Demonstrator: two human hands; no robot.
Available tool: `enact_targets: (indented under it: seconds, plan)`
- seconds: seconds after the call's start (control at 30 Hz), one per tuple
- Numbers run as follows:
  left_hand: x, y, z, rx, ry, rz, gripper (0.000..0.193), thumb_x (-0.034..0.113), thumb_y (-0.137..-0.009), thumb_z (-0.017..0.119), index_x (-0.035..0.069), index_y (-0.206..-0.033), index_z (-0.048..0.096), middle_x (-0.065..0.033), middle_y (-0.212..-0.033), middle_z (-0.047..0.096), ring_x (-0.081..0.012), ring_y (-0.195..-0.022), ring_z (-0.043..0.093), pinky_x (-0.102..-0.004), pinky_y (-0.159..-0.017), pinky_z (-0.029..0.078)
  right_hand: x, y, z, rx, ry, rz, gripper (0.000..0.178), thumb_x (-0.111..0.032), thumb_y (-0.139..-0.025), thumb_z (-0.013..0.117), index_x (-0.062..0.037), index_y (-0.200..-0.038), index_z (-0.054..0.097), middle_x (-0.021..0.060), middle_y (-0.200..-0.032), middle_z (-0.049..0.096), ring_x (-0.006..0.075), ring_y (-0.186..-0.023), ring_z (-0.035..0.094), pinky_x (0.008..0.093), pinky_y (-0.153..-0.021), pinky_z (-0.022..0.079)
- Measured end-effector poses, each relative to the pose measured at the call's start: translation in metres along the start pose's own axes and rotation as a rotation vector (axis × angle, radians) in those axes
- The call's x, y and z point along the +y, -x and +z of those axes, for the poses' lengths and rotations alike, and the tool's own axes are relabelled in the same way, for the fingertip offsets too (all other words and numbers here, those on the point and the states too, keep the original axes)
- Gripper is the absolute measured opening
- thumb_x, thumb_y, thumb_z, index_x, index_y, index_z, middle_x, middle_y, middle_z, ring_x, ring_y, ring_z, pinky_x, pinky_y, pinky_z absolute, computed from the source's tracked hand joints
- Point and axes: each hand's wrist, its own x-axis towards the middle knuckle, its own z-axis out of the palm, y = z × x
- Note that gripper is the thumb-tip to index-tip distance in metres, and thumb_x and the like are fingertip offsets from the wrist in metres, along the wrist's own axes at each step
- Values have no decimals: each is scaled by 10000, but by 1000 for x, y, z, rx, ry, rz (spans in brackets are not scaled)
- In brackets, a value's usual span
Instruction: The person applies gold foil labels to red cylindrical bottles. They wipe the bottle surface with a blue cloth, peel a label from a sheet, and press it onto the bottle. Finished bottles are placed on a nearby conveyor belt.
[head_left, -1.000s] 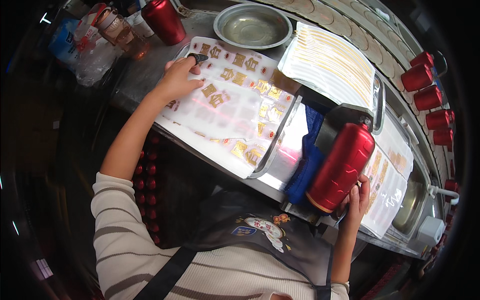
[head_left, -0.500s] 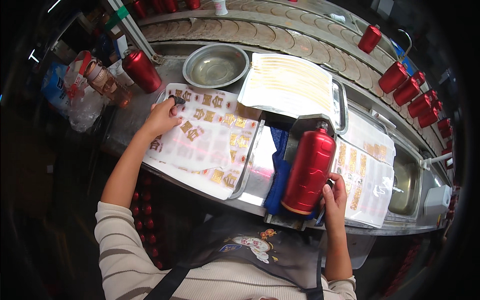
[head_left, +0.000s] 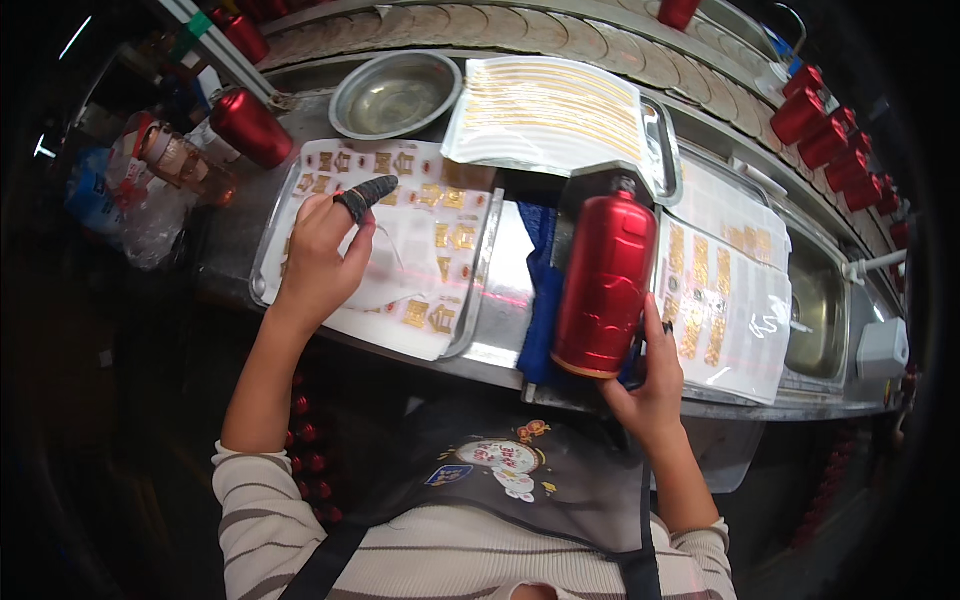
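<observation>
My left hand (head_left: 330, 245) is over a white sheet of gold decals (head_left: 440, 340) lying in a metal tray. A black cover wraps its index finger, which stretches toward the upper decals; the thumb stands apart, the other fingers curl, and nothing shows in its grip. The hand hides part of the sheet. My right hand (head_left: 655, 390) grips the lower end of a shiny red bottle (head_left: 607, 280), thumb under its base and fingers along its right side. Its neck points away from me. The bottle rests on a metal stand beside a blue cloth (head_left: 538, 300).
A metal bowl (head_left: 395, 97) and a sheet with thin gold strips (head_left: 550, 112) stand behind. More decal sheets (head_left: 735, 340) lie right, before a sink (head_left: 818, 340). Another red bottle (head_left: 250, 128) and a drink bottle (head_left: 185, 160) are at left. A plated conveyor (head_left: 560, 40) runs behind.
My left hand has moved right and nearer across the sheet, its index finger now stretched out. My right hand has shifted from the bottle's side to its base. The whole view has tilted slightly.
</observation>
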Motion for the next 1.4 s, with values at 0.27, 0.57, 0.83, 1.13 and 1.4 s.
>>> enact_targets:
  seconds: [0.27, 0.57, 0.83, 1.13, 1.4]
  plan:
    - [111, -26, -13, -177, 601, 117, 243, -88, -764, 703, 2, -988, 674, -91, -856, 678, -251, -824, 656, -360, -734, 507, 9, -7, 2, 54, -40, -124, 933, -95, -676, 784, -91, -1523, 393, 135, -892, 562, 281, -707, 617, 372, -590, 500]
    - [140, -94, 55, -318, 724, 193, 126, 1, -812, 615, -54, -925, 602, -197, -810, 662, -319, -761, 668, -364, -702, 520, 3, -21, -39, -229, -350, 105, 801, -207, -701, 802, -39, -1430, 516, 15, -976, 529, 39, -653, 403, 196, -577, 309]
    - [136, -112, 80, -384, 718, 139, 104, 14, -809, 606, -54, -887, 600, -189, -804, 671, -324, -754, 671, -382, -699, 530, 3, -57, -7, 19, -758, 387, 663, -264, -813, 790, 6, -1335, 481, 107, -1133, 590, 63, -713, 582, 184, -626, 462]
    - [132, -108, 89, -316, 799, 52, 85, 15, -825, 617, -50, -878, 607, -142, -747, 641, -229, -672, 631, -334, -645, 513, -7, -62, -5, 38, -685, 397, 738, -306, -779, 818, 8, -1350, 472, 118, -1198, 557, 72, -818, 561, 191, -659, 469]
    - [121, -76, 91, -29, 574, -197, 271, 85, -829, 692, -19, -1070, 624, -118, -985, 656, -208, -848, 629, -339, -765, 509, -9, -57, -15, 39, -554, 362, 733, -252, -825, 782, -10, -1428, 443, 117, -1205, 554, 56, -740, 541, 183, -614, 444]
